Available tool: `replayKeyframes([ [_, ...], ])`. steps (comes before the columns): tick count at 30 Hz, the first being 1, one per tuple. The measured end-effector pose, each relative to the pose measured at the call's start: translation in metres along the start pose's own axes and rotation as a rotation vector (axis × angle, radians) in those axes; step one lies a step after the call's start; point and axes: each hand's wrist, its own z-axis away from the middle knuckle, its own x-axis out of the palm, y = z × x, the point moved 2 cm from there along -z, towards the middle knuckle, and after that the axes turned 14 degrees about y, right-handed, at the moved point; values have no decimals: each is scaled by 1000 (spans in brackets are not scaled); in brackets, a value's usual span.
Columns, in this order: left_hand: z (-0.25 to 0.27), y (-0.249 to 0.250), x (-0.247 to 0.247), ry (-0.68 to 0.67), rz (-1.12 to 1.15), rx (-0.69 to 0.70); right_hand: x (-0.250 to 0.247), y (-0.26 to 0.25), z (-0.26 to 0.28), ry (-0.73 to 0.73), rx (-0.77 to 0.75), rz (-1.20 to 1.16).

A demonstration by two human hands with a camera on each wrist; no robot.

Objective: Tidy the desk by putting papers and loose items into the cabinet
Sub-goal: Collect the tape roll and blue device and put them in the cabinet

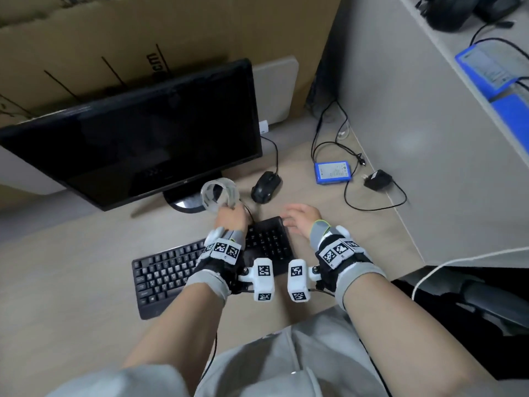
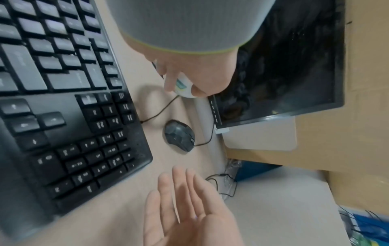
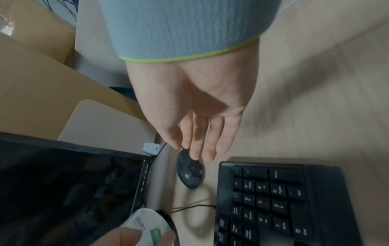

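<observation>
My left hand [image 1: 230, 217] gripped the tape roll [image 1: 219, 195], lifted at the frame's centre just below the dark monitor [image 1: 137, 138]. My right hand [image 1: 300, 219] hung relaxed and unladen above the keyboard [image 1: 169, 270] end, right of centre. The mouse [image 1: 265, 186] lay just above both hands.

A clear roll of tape [image 1: 219, 195], its core white with what may be a small green label, sits at centre frame. The keyboard [image 1: 171, 270], mouse [image 1: 265, 187] and monitor [image 1: 137, 138] are black. The desk [image 1: 71, 267] is pale beige. At right lies a blue box [image 1: 333, 172] with a white label. Both wrist bands [image 1: 320, 233] are grey, edged lime green, with black-and-white square markers. Brown cardboard [image 1: 143, 30] fills the upper left.
</observation>
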Motion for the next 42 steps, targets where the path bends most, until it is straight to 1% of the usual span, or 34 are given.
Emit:
replayKeyframes([
  [2, 12, 9, 7, -59, 13, 44, -12, 1, -7, 38, 1, 16],
  [5, 23, 17, 28, -146, 55, 33, -31, 1, -26, 113, -18, 40],
  [7, 36, 26, 57, -221, 76, 15, -57, -3, -50, 190, -47, 90],
  [8, 40, 26, 69, -243, 74, 26, -69, -4, -61, 228, -64, 120],
  [10, 49, 29, 86, -294, -3, 94, -89, -7, -83, 303, -99, 178],
  [12, 58, 33, 106, -309, -78, 145, -111, -17, -107, 343, -155, 270],
  [14, 65, 38, 129, -301, -101, 98, -129, -26, -134, 318, -183, 396],
  [16, 66, 35, 139, -308, -86, 26, -131, -32, -145, 293, -193, 478],
  [19, 66, 33, 151, -358, -31, -110, -130, -41, -160, 245, -205, 494],
  [21, 65, 28, 147, -345, 17, -150, -125, -46, -158, 245, -277, 533],
  [22, 60, 27, 144, -306, 58, -172, -116, -54, -162, 221, -323, 588],
  [23, 53, 24, 141, -238, 103, -182, -107, -64, -164, 197, -366, 666],
  [24, 49, 27, 137, -184, 138, -172, -102, -68, -167, 198, -400, 722],
  [26, 40, 31, 130, -113, 215, -205, -89, -74, -173, 163, -407, 802],
  [27, 36, 35, 127, -105, 254, -218, -84, -73, -179, 156, -398, 823],
  [28, 34, 39, 125, -102, 292, -231, -81, -71, -183, 160, -385, 837],
  [31, 25, 44, 125, -95, 349, -261, -80, -66, -188, 243, -346, 875],
  [33, 18, 43, 125, -67, 361, -274, -76, -64, -188, 263, -342, 954],
  [36, 16, 43, 127, -77, 389, -292, -79, -59, -184, 306, -335, 1076],
  [39, 20, 48, 126, -112, 419, -293, -77, -55, -181, 254, -308, 1058],
  [41, 21, 52, 124, -153, 444, -290, -79, -58, -175, 187, -258, 955],
  [42, 21, 55, 124, -179, 476, -292, -78, -60, -172, 137, -245, 853],
])
